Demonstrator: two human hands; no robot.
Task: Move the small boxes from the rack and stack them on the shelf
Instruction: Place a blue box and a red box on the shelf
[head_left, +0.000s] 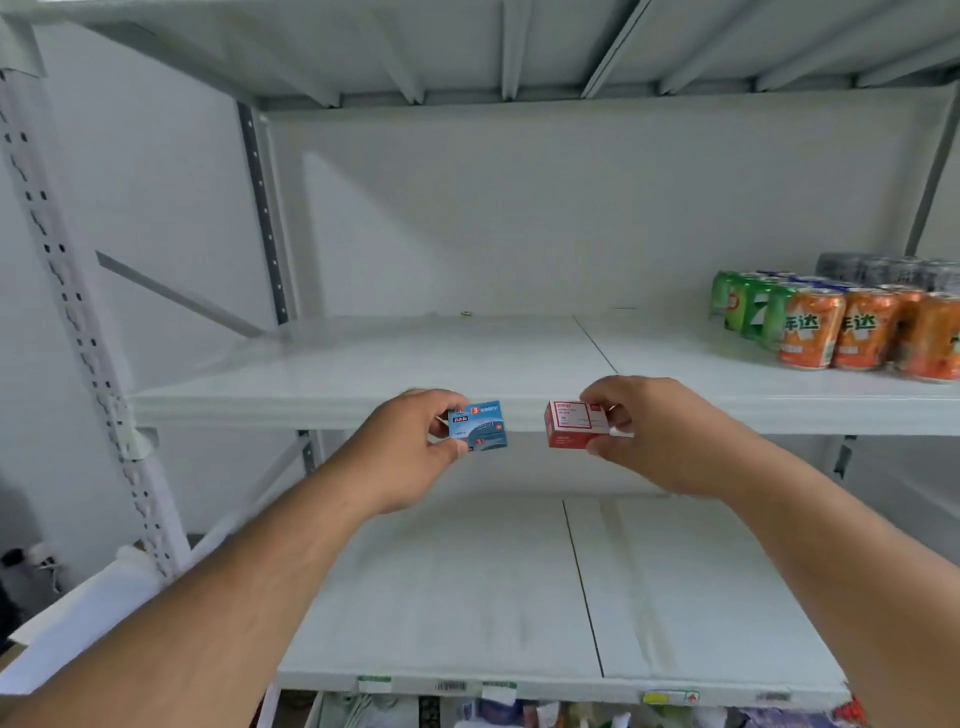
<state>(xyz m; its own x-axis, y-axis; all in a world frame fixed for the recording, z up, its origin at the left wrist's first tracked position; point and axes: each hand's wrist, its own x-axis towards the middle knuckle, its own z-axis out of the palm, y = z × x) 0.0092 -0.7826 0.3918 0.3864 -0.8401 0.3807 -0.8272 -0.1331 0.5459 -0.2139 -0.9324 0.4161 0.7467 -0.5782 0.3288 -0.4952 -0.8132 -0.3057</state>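
My left hand (410, 441) pinches a small blue box (480, 426) between thumb and fingers. A small red and white box (574, 430) is pinched the same way by my right hand (654, 431). Both boxes hang in the air side by side, a short gap between them, just in front of the front edge of the white middle shelf (363, 364). The shelf board behind the boxes is bare on its left and middle part.
Orange soda cans (852, 330), green cans (748, 301) and grey cans (883, 270) stand at the shelf's right end. A lower white shelf (467, 597) lies under my arms. The perforated upright post (83, 322) stands at the left. Assorted goods show below the lower shelf's edge.
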